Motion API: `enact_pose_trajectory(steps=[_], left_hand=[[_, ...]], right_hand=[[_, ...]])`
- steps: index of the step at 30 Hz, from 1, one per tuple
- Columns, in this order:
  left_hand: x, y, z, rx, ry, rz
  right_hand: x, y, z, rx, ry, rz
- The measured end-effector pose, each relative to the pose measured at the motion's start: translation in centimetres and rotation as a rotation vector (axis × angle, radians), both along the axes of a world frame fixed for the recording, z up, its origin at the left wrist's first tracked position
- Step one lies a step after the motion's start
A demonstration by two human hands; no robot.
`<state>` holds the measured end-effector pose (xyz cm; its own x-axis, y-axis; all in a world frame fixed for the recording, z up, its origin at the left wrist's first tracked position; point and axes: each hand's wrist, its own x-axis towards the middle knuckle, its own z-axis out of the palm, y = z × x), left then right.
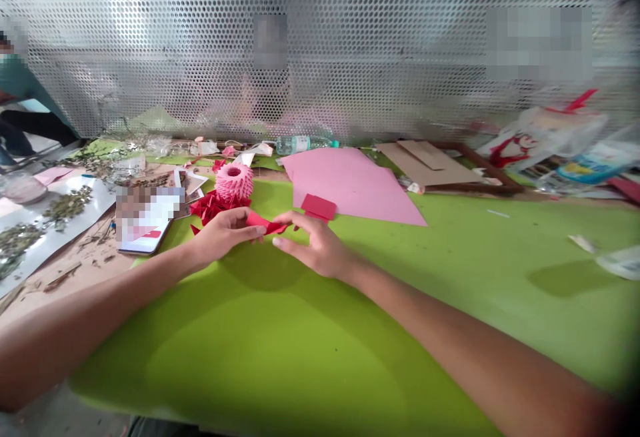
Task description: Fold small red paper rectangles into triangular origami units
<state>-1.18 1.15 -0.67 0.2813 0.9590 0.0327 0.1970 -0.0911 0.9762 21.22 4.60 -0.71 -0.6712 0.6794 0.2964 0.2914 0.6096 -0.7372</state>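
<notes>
Both hands meet over a green sheet (280,343) on the table. My left hand (225,231) is closed around one end of a small folded red paper piece (267,225). My right hand (315,247) pinches the other end of that same piece with thumb and fingers. Just behind my left hand lies a pile of folded red paper pieces (213,207), and a pink round paper model (233,180) stands behind the pile. A small stack of red paper rectangles (319,207) rests beside my right hand.
A large pink paper sheet (350,183) lies behind the hands. A phone (145,220) and dried plants on white sheets (55,217) are at the left. Cardboard (430,163), a water bottle (300,144) and plastic bags (545,133) sit along the perforated metal screen (350,43).
</notes>
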Motion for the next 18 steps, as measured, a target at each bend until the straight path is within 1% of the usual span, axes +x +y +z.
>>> enact_pose_trajectory(steps=[3,7,10,12,14,18], left_hand=[[0.1,-0.1,-0.1,-0.004,-0.01,-0.039],[0.1,-0.2,-0.5,0.016,0.08,-0.036],[-0.1,-0.2,-0.7,0.15,0.202,-0.036],[-0.3,-0.1,-0.7,0.283,0.291,-0.026],[-0.5,0.0,-0.6,0.371,0.359,-0.016],[-0.9,0.1,-0.6,0.475,0.346,-0.001]], right_hand=[[-0.3,0.0,-0.2,-0.038,0.034,-0.031],[-0.5,0.1,-0.3,-0.086,0.01,-0.072],[-0.3,0.2,-0.1,-0.135,0.03,-0.076],[-0.2,0.4,0.2,-0.202,0.043,-0.032],[0.0,0.6,0.5,-0.296,0.061,0.02],[0.3,0.9,0.9,-0.442,0.049,0.082]])
